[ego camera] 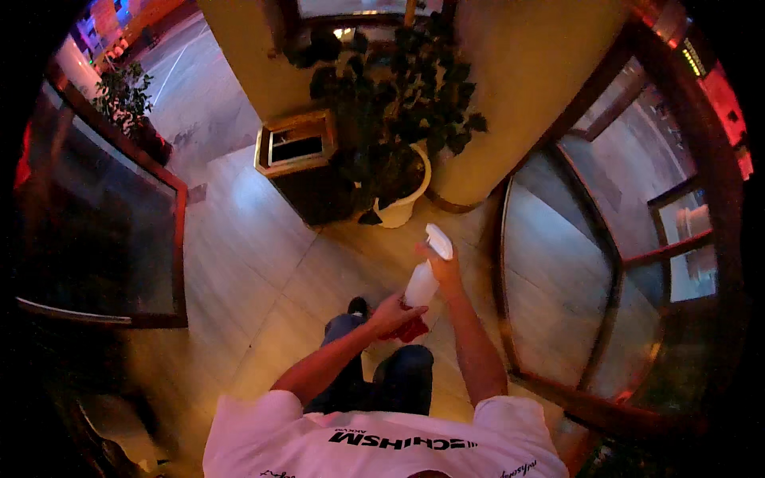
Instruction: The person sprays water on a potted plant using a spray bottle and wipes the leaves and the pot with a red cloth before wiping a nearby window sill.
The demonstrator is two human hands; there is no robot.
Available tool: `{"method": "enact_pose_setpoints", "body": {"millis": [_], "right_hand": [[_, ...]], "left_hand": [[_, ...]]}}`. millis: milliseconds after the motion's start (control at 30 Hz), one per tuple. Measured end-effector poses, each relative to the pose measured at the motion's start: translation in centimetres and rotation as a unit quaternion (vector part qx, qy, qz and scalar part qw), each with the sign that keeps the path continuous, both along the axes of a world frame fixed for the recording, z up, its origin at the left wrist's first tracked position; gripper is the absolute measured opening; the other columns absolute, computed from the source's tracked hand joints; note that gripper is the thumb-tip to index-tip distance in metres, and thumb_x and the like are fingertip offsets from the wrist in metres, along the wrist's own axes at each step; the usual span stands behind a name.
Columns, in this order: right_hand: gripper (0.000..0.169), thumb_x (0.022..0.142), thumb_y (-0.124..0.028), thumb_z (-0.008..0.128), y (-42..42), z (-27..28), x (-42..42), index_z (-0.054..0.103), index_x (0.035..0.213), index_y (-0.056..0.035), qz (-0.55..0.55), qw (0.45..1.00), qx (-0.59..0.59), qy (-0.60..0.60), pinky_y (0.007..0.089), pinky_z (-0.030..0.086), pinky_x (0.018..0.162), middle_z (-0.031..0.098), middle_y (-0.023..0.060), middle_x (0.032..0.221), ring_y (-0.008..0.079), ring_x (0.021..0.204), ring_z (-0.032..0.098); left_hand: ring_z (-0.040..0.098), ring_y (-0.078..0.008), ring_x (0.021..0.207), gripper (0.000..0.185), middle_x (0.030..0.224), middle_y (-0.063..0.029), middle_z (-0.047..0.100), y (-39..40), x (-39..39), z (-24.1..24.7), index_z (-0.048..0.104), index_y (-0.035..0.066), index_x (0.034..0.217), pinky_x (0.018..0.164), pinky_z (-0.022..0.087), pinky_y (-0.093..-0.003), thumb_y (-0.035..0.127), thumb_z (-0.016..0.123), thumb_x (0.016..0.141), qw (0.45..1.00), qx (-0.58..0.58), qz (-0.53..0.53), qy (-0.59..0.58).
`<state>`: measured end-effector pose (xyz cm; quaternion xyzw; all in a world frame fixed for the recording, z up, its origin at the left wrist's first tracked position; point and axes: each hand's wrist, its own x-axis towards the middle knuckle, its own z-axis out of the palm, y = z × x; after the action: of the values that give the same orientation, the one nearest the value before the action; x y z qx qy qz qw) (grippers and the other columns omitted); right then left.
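Observation:
A white spray bottle (421, 284) is held between both hands in front of my knees, its trigger head (439, 240) pointing up and away from me. My right hand (445, 272) grips it at the neck, just under the head. Around the bottle's lower end, my left hand (394, 315) has its fingers closed. A red cloth (412, 328) hangs below the left hand, seemingly held in it together with the bottle; the fingers partly cover it.
A potted plant (412, 77) in a white pot (397, 214) stands ahead by a pillar, beside a dark bin (314, 191) with a framed opening. To the right are framed glass panels (556, 269). On the left, a glass door (113, 221) stands over the tiled floor (257, 251).

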<state>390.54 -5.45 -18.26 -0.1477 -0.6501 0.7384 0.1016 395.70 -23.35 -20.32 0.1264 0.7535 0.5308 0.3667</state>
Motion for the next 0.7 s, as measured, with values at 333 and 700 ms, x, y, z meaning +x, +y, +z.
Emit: {"method": "enact_pose_setpoints", "body": {"millis": [333, 700], "right_hand": [[0.019, 0.086, -0.022, 0.066, 4.6, -15.4, -13.6, 0.066, 0.091, -0.0043, 0.083, 0.971, 0.22, -0.046, 0.0282, 0.046, 0.065, 0.067, 0.0028, 0.077, 0.0127, 0.071, 0.061], [0.029, 0.083, -0.038, 0.066, 1.1, -17.8, -13.9, 0.07, 0.084, -0.0092, 0.104, 0.965, 0.186, -0.155, 0.0276, 0.045, 0.076, 0.068, 0.0006, 0.082, 0.0138, 0.08, 0.059]], "left_hand": [[0.064, -0.0228, 0.099, 0.063, 0.11, -0.0136, 0.066, 7.1, -10.0, -20.8, 0.055, 0.0, 0.124, 0.087, 0.05, -0.0347, 0.043, 0.074, 0.081, 0.984, 0.127, 0.111, 0.049], [0.063, -0.022, 0.101, 0.065, 0.113, -0.0139, 0.065, 5.7, -12.2, -28.2, 0.056, -0.002, 0.122, 0.089, 0.049, -0.0335, 0.046, 0.073, 0.082, 0.985, 0.163, 0.052, 0.025]]}}
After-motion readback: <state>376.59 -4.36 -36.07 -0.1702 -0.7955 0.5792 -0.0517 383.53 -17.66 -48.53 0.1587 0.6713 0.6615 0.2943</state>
